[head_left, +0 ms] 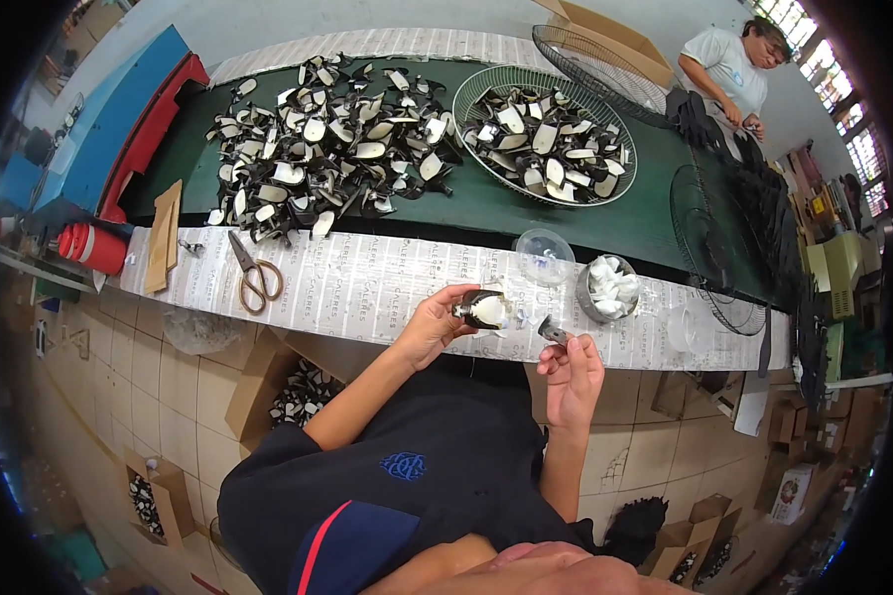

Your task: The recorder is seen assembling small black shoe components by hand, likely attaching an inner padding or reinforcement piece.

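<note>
My left hand (427, 329) is closed around a black shoe heel (485, 310), whose cream-white face is turned up. Its fingers grip the heel's left end above the near edge of the bench. To the right, my right hand (572, 375) pinches a small dark grey piece (553, 330), too small to name for certain. A gap separates the two held things. Just beyond my right hand stands a round metal tin (595, 301) filled with white wads (615, 285). A clear plastic tub (544, 255) sits to the tin's left.
A big heap of similar heels (313, 130) covers the green belt (437, 211); more fill a wire basket (621, 191). Scissors (257, 286), a cardboard strip (161, 243) and red spools (94, 245) lie leftward. Another person (732, 69) works at far right. Cardboard boxes (256, 382) stand below.
</note>
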### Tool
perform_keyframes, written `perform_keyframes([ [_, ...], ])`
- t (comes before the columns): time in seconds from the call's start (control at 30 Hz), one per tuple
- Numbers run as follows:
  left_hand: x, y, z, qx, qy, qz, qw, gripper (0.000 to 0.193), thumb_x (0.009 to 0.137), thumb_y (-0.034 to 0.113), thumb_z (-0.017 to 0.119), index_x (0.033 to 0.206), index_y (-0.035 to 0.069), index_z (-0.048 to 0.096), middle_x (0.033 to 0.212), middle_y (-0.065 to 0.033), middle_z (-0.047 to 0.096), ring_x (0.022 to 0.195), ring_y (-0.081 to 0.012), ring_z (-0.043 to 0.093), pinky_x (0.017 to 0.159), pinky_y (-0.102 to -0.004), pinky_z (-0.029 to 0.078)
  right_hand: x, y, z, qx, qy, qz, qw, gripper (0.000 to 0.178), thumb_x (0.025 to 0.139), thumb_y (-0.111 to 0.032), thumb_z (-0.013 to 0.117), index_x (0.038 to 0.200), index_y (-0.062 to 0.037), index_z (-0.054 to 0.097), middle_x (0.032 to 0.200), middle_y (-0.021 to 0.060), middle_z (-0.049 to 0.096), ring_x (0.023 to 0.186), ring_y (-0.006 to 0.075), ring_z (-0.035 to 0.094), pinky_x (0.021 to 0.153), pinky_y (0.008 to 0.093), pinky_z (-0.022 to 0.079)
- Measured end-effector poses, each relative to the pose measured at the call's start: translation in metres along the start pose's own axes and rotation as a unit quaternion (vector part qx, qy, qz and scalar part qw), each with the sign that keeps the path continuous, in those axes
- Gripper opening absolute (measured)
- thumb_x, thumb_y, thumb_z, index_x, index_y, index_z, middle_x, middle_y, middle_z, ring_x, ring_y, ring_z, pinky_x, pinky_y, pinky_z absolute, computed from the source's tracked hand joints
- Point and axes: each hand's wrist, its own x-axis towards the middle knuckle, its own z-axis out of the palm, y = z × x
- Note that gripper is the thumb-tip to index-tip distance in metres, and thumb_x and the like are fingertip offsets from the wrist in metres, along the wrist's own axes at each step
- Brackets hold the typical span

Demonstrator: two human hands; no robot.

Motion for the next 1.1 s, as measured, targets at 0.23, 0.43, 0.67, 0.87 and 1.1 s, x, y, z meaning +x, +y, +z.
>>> perform_keyframes([
  [0.23, -0.008, -0.004, 0.002, -0.087, -0.051, -0.042, 0.994, 0.039, 0.087, 0.004, 0.062, 0.124, 0.012, 0.050, 0.115, -0.0054, 0.059, 0.099, -0.0155, 0.061, 0.073, -0.0295, 0.057, -0.016, -0.013, 0.017, -0.035, -0.052, -0.033, 0.997, 0.012, 0.094, -0.009, 0.053, 0.091, 0.0021, 0.053, 0.098, 0.0162, 0.061, 0.067, 0.0172, 0.061, 0.055, 0.0292, 0.051],
  [0.43, -0.013, 0.000, 0.019, -0.094, -0.089, -0.019, 0.991, 0.040, 0.084, 0.006, 0.067, 0.120, 0.005, 0.051, 0.111, -0.0077, 0.060, 0.093, -0.0153, 0.062, 0.070, -0.0290, 0.057, -0.030, -0.013, 0.033, -0.282, -0.072, -0.256, 0.922, 0.012, 0.093, -0.007, 0.053, 0.098, 0.0041, 0.053, 0.107, 0.0220, 0.059, 0.074, 0.0201, 0.063, 0.062, 0.0291, 0.054],
  [0.67, -0.015, 0.004, 0.030, -0.023, -0.074, -0.010, 0.997, 0.038, 0.081, 0.005, 0.071, 0.114, -0.002, 0.055, 0.107, -0.0095, 0.062, 0.094, -0.0154, 0.062, 0.081, -0.0289, 0.053, -0.029, -0.018, 0.037, -0.457, -0.087, -0.375, 0.802, 0.013, 0.080, 0.003, 0.065, 0.093, 0.0034, 0.060, 0.097, 0.0188, 0.066, 0.073, 0.0206, 0.065, 0.062, 0.0256, 0.053],
  [0.87, -0.016, 0.004, 0.031, -0.012, -0.075, -0.001, 0.997, 0.037, 0.079, 0.005, 0.072, 0.112, -0.002, 0.056, 0.103, -0.0089, 0.064, 0.093, -0.0149, 0.062, 0.083, -0.0295, 0.052, -0.030, -0.020, 0.040, -0.503, -0.098, -0.372, 0.774, 0.016, 0.077, 0.003, 0.068, 0.091, 0.0027, 0.061, 0.095, 0.0163, 0.066, 0.072, 0.0232, 0.066, 0.058, 0.0287, 0.053],
  [1.1, -0.016, 0.005, 0.031, 0.010, -0.060, -0.011, 0.998, 0.037, 0.076, 0.007, 0.076, 0.107, 0.002, 0.057, 0.101, -0.0057, 0.063, 0.093, -0.0131, 0.060, 0.084, -0.0273, 0.048, -0.026, -0.017, 0.043, -0.530, -0.111, -0.389, 0.745, 0.016, 0.076, 0.003, 0.069, 0.090, 0.0031, 0.061, 0.095, 0.0168, 0.066, 0.071, 0.0263, 0.065, 0.060, 0.0306, 0.053],
])
